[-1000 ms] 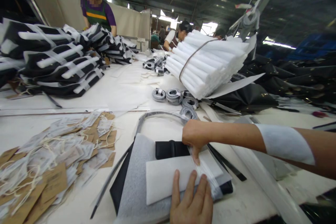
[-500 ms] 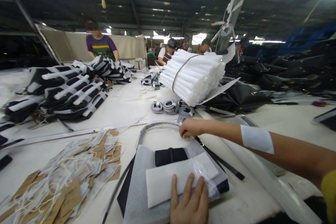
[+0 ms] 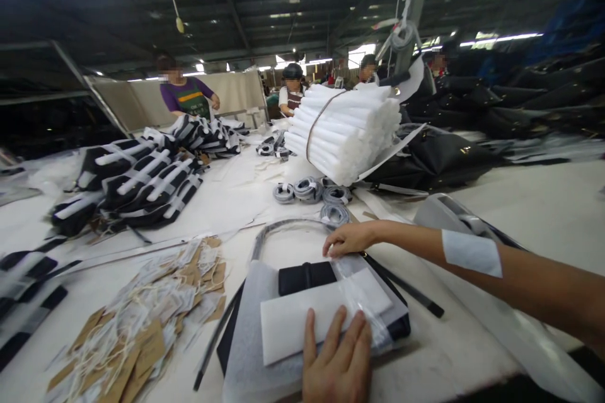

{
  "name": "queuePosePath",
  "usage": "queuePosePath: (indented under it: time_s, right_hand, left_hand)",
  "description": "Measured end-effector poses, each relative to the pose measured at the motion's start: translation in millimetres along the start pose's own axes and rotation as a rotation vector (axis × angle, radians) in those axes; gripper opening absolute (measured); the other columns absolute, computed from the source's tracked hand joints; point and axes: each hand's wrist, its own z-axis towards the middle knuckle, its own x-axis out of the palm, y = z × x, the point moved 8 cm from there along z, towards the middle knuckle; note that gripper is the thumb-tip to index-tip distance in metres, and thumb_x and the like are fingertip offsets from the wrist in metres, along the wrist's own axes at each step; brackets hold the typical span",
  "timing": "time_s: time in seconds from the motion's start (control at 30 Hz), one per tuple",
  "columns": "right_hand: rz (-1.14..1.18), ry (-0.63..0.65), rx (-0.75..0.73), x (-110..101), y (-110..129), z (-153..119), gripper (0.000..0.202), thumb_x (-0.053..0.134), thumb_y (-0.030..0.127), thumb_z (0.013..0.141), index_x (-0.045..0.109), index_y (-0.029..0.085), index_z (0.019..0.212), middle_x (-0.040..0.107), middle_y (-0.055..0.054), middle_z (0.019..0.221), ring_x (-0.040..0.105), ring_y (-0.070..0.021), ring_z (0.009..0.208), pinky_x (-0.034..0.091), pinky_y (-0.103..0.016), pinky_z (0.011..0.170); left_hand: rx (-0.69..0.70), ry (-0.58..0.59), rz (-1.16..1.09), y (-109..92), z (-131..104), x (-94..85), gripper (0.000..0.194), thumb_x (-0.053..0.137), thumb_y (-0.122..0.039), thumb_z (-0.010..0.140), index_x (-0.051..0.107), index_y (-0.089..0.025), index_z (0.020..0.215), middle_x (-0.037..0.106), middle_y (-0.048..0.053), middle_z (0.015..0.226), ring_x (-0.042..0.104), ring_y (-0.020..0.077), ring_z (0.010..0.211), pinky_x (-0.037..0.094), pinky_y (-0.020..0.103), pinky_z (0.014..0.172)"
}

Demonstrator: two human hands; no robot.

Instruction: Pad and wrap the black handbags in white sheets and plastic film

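Your left hand lies flat, fingers spread and open, pressing on the near edge of the white foam sheet that covers the black bag; it grips nothing. Your right hand reaches across from the right, fingers loosely curled and resting on the clear plastic film at the far right corner of the bag, just beyond the foam sheet; whether it pinches the film or only touches it, you cannot tell from here. The bag lies between your two hands, on a grey foam wrap spread under it.

Just beyond your right hand the bag's grey-wrapped handle arcs over the table, and past it sit several coiled straps. Farther off stands a tied bundle of white foam rolls. To the left of your left hand lies a heap of brown paper tags with strings. A black strap runs along the right side of the bag, under your right forearm.
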Motion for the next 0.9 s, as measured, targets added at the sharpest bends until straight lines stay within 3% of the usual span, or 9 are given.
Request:
queuePosePath:
  time_s: [0.07, 0.17, 0.23, 0.37, 0.53, 0.7, 0.9]
  right_hand:
    - [0.013, 0.001, -0.037, 3, 8, -9, 0.071, 0.061, 0.053, 0.092, 0.043, 0.019, 0.152, 0.07, -0.01, 0.119, 0.065, -0.024, 0.107, 0.048, -0.032, 0.094]
    - [-0.065, 0.019, -0.061, 14, 18, -20, 0.12, 0.085, 0.059, 0.066, 0.021, 0.021, 0.161, 0.051, -0.016, 0.147, 0.048, -0.0342, 0.134, 0.034, -0.042, 0.113]
    - [-0.106, 0.025, -0.022, 19, 18, -22, 0.133, 0.09, 0.059, 0.054, 0.02, 0.022, 0.161, 0.043, -0.018, 0.154, 0.041, -0.038, 0.14, 0.031, -0.045, 0.115]
    - [-0.056, 0.053, 0.067, 21, 11, -13, 0.115, 0.091, 0.057, 0.053, 0.041, 0.028, 0.153, 0.054, -0.013, 0.145, 0.051, -0.0361, 0.13, 0.039, -0.042, 0.108]
    - [0.09, -0.031, 0.137, 11, -7, 3, 0.092, 0.092, 0.056, 0.046, 0.067, 0.022, 0.127, 0.068, -0.005, 0.109, 0.064, -0.0266, 0.098, 0.049, -0.031, 0.083]
    - [0.23, -0.019, 0.148, 17, -21, 8, 0.072, 0.084, 0.056, 0.062, 0.068, 0.017, 0.12, 0.072, -0.004, 0.098, 0.064, -0.0171, 0.078, 0.044, -0.022, 0.058]
    - [0.217, -0.077, 0.161, 15, -23, 5, 0.045, 0.073, 0.049, 0.084, 0.071, 0.015, 0.113, 0.074, -0.004, 0.094, 0.067, -0.0172, 0.075, 0.051, -0.027, 0.063]
  left_hand:
    - [-0.004, 0.004, 0.002, -1, 1, -1.1, 0.028, 0.047, -0.025, 0.103, 0.074, -0.028, 0.101, 0.079, -0.007, 0.104, 0.072, 0.0148, 0.102, 0.014, 0.046, 0.128]
    - [-0.023, 0.029, -0.01, -2, 2, -2.0, 0.028, 0.046, -0.025, 0.103, 0.074, -0.027, 0.102, 0.079, -0.005, 0.104, 0.072, 0.0152, 0.105, 0.015, 0.046, 0.128]
    - [-0.029, 0.049, -0.013, -2, 3, -1.7, 0.027, 0.047, -0.025, 0.103, 0.074, -0.027, 0.103, 0.079, -0.004, 0.105, 0.072, 0.0155, 0.105, 0.015, 0.046, 0.128]
    - [-0.015, 0.042, -0.012, -1, 4, -0.7, 0.026, 0.049, -0.023, 0.102, 0.074, -0.027, 0.103, 0.079, -0.005, 0.104, 0.073, 0.0153, 0.102, 0.015, 0.046, 0.128]
    - [-0.004, 0.049, -0.032, 2, 1, 2.1, 0.026, 0.048, -0.024, 0.102, 0.074, -0.026, 0.103, 0.079, -0.005, 0.106, 0.073, 0.0155, 0.101, 0.013, 0.044, 0.129]
    - [-0.043, 0.076, -0.046, 3, 2, 1.2, 0.029, 0.045, -0.029, 0.104, 0.074, -0.026, 0.104, 0.078, -0.005, 0.108, 0.072, 0.0158, 0.104, 0.012, 0.043, 0.129]
    - [-0.018, 0.123, -0.042, -1, 12, -2.2, 0.03, 0.043, -0.032, 0.105, 0.072, -0.025, 0.105, 0.078, -0.007, 0.109, 0.072, 0.0143, 0.104, 0.007, 0.038, 0.129]
